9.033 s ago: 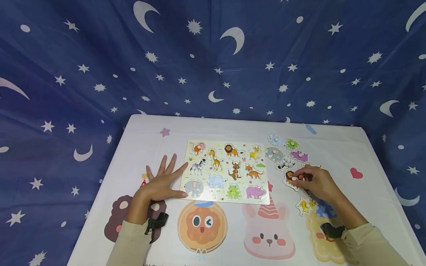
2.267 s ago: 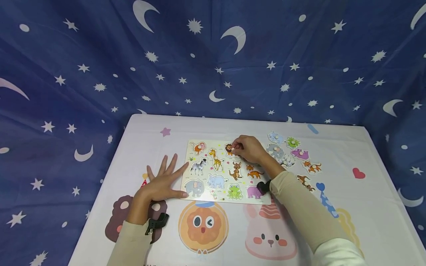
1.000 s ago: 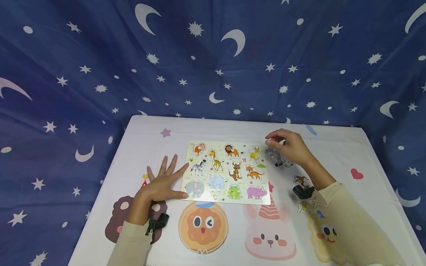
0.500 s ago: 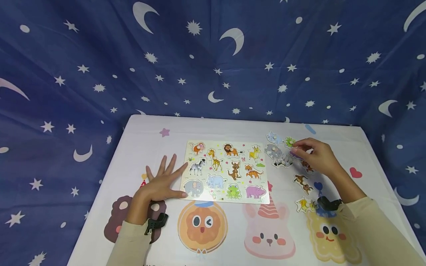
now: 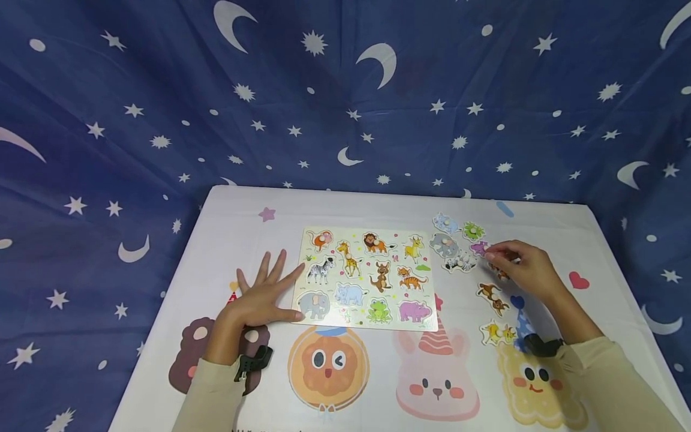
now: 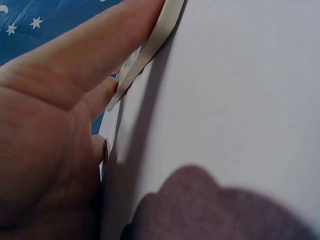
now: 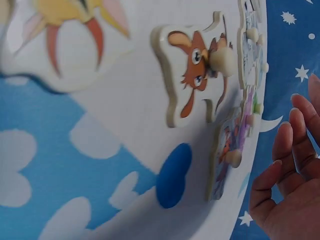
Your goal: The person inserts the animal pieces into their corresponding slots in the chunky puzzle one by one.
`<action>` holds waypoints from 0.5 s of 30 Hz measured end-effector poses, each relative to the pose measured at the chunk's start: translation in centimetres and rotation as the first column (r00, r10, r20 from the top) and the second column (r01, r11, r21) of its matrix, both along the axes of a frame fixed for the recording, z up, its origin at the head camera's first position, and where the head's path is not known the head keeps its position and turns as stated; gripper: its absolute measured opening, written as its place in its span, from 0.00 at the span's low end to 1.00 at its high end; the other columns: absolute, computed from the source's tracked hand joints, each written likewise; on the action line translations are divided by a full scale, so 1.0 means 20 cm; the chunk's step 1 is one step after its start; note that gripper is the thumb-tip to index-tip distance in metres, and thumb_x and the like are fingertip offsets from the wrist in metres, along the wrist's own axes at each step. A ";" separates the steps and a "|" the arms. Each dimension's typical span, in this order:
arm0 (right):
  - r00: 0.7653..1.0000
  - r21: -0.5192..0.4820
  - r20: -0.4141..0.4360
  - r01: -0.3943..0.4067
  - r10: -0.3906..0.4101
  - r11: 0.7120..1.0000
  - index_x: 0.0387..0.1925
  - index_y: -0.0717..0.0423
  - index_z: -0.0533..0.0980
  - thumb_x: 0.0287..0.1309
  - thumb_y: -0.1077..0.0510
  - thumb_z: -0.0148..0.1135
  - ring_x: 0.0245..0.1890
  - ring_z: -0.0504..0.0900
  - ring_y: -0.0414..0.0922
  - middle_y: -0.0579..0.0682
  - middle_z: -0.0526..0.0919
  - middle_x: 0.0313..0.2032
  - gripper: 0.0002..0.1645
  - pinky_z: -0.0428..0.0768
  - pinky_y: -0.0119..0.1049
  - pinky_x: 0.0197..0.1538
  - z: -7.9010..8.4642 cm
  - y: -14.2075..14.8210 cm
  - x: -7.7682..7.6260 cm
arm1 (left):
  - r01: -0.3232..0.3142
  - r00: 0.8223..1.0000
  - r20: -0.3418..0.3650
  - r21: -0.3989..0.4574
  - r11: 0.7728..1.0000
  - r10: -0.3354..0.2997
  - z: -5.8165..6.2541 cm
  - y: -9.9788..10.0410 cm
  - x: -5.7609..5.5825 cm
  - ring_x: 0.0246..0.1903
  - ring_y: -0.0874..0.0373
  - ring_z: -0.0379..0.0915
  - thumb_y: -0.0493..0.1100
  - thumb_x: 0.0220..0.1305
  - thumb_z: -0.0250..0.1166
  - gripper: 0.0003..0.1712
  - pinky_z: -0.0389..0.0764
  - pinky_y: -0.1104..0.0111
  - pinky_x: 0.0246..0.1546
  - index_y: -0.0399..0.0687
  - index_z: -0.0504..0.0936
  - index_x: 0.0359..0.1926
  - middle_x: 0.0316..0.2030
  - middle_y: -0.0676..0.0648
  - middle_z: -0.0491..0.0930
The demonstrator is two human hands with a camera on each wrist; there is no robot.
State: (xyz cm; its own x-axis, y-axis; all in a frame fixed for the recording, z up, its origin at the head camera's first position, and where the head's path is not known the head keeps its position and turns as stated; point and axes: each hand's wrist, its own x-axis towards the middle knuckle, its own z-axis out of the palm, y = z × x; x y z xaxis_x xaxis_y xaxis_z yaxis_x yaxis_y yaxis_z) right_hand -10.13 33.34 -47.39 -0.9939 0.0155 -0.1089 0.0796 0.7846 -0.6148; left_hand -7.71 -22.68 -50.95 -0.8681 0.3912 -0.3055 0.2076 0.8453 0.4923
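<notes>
My left hand (image 5: 264, 303) lies with spread fingers at the left edge of the animal puzzle board (image 5: 337, 252); thumb and forefinger touch it. In the left wrist view its thumb (image 6: 95, 50) lies against the board's edge. My right hand (image 5: 526, 270) hovers over the loose knobbed pieces, near the purple hippo piece (image 5: 478, 248) and the partly covered tiger piece (image 5: 498, 272). The right wrist view shows its fingers loosely bent, apart from the pieces and holding nothing. The lion piece (image 5: 375, 243), with its knob, sits in the board.
Around the right hand lie the rhino (image 5: 445, 224), frog (image 5: 473, 231), elephant (image 5: 444, 245), zebra (image 5: 459, 262), kangaroo (image 5: 491, 298) and yellow antelope (image 5: 496, 333) pieces. The tablecloth (image 5: 243, 234) has printed cartoon figures. A blue starry cloth (image 5: 302, 78) hangs behind.
Earlier my right hand took the lion piece and set it into the board. It then went back right over the rhino and frog pieces, and now lies slightly lower. The left hand stayed put.
</notes>
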 end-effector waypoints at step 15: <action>0.998 0.007 0.052 0.032 -0.032 0.999 0.53 0.56 0.82 0.67 0.41 0.66 0.38 0.79 0.49 0.55 0.86 0.39 0.26 0.82 0.29 0.32 -0.04 0.05 0.06 | -0.004 1.000 -0.004 0.003 1.000 0.004 0.01 0.01 0.00 0.79 0.34 0.14 0.73 0.46 0.75 0.64 0.12 0.22 0.58 0.69 0.53 0.81 0.83 0.42 0.29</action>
